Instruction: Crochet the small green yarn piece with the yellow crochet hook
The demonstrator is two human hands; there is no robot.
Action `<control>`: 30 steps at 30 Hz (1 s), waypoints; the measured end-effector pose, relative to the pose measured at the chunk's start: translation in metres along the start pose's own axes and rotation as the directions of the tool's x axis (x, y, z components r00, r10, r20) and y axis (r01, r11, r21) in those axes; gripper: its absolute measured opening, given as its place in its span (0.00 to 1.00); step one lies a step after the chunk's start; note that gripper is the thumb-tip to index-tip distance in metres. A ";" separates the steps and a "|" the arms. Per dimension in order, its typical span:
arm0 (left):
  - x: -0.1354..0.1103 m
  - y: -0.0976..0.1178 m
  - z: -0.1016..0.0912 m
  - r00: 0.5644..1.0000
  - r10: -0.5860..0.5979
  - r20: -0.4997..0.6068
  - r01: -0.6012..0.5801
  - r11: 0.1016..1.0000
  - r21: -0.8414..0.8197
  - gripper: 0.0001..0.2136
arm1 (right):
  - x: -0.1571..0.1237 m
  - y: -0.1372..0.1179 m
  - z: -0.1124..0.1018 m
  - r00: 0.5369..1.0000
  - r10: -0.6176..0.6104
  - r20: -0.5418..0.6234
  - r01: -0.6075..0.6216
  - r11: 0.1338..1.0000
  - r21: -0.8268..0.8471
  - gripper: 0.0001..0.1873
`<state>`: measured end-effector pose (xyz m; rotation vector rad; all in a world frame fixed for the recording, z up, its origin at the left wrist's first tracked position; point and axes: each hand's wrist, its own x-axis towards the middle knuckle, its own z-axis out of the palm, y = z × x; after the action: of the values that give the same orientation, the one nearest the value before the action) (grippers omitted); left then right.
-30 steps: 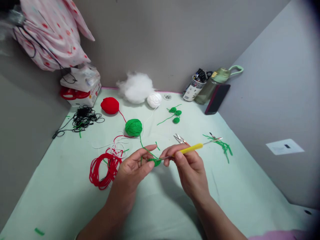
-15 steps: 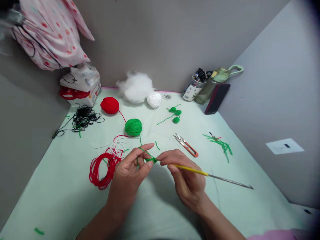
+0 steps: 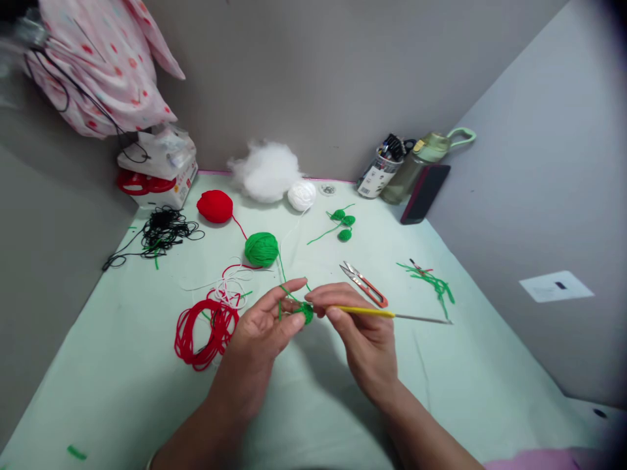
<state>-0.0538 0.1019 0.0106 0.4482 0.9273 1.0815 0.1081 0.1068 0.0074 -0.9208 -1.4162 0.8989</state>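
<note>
Green yarn gathers into a small crocheted piece [image 3: 307, 314] pinched at the middle of the workspace, and from where I stand both hands lean in toward it. With that piece as the centre of the dial, the left hand [image 3: 262, 329] comes in from between seven and eight o'clock, its forearm slanting up from the table's near edge. Its thumb lies forward, pressing the piece from the near side, while the index finger stretches out straight above it toward two o'clock, a green strand [image 3: 288, 292] crossing over it; the other fingers curl behind, partly hidden. The right hand [image 3: 367, 339] enters from between four and five o'clock, wrist low, knuckles up, thumb and index finger closed on a yellow-handled hook [image 3: 365, 311]. That tool lies nearly level, its bare metal end pointing to three o'clock; its working tip, by the fingertips at the piece, is too small to make out. The two sets of fingertips nearly meet. Toward eleven o'clock rests the green yarn ball [image 3: 261, 250], with the red yarn ball [image 3: 215, 206] farther out beyond it. Orange-handled snips [image 3: 367, 286] lie at two o'clock, just beyond the right hand, small green pieces [image 3: 345, 220] sit near one, and loops of red cord [image 3: 189, 336] spread at nine.
</note>
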 end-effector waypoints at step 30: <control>0.002 -0.001 -0.002 1.000 -0.005 -0.028 0.009 0.990 0.142 0.16 | 0.002 0.008 -0.008 0.949 0.313 0.042 -0.309 0.893 0.328 0.11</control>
<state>-0.0546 0.1029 0.0084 0.5481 1.0336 1.0209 0.1164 0.1116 0.0016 -0.9051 -1.0749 1.3258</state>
